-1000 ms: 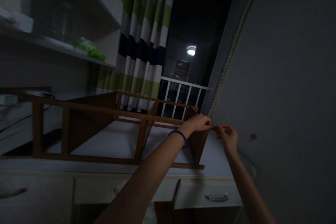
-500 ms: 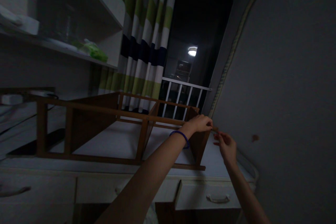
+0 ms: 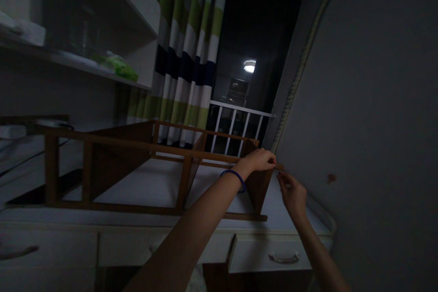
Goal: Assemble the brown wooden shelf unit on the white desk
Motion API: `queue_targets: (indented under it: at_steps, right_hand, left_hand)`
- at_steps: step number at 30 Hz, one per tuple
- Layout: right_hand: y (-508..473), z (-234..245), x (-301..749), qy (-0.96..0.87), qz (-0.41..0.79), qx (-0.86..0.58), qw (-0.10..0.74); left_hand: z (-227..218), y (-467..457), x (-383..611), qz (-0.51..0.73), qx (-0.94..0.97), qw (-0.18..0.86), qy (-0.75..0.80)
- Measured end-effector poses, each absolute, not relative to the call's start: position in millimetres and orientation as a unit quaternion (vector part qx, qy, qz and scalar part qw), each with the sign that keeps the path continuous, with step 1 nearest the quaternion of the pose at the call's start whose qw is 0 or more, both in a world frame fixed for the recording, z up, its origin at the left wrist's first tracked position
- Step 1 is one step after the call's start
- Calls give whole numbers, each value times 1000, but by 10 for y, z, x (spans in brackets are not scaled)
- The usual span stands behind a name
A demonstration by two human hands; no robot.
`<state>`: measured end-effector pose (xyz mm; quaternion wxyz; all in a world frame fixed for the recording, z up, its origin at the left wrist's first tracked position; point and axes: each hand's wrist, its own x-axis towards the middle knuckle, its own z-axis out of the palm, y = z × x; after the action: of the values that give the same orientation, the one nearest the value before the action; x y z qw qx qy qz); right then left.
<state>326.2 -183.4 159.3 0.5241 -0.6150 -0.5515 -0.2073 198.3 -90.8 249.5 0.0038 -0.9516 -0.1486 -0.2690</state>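
A brown wooden rack (image 3: 137, 164) lies on a white desk top (image 3: 150, 187), its frame of slats and panels stretching from left to right. My left hand (image 3: 258, 160), with a blue bead bracelet at the wrist, is closed over the top rail at the rack's right end. My right hand (image 3: 290, 191) sits just right of that end panel, fingers pinched together at the rail's tip. What the pinch holds is too small and dark to make out.
A grey wall (image 3: 369, 123) stands close on the right. White drawers with handles (image 3: 282, 255) run under the desk top. Wall shelves (image 3: 85, 54) with a green item hang at upper left. A striped curtain (image 3: 185, 64) and white railing (image 3: 236, 127) are behind.
My right hand has dropped a little and moved nearer the end of the rail. My left hand stays on the rack's right end.
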Motion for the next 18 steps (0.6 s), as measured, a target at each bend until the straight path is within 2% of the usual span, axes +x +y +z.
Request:
queue_targets:
  at_steps: [10, 18]
  right_hand:
    - [-1788, 1486, 3182, -623, -272, -571, 461]
    - [-1822, 1602, 3174, -644, -351, -564, 379]
  left_hand:
    - [2488, -908, 1984, -271, -951, 3, -150]
    - [2496, -900, 1981, -269, -953, -4, -141]
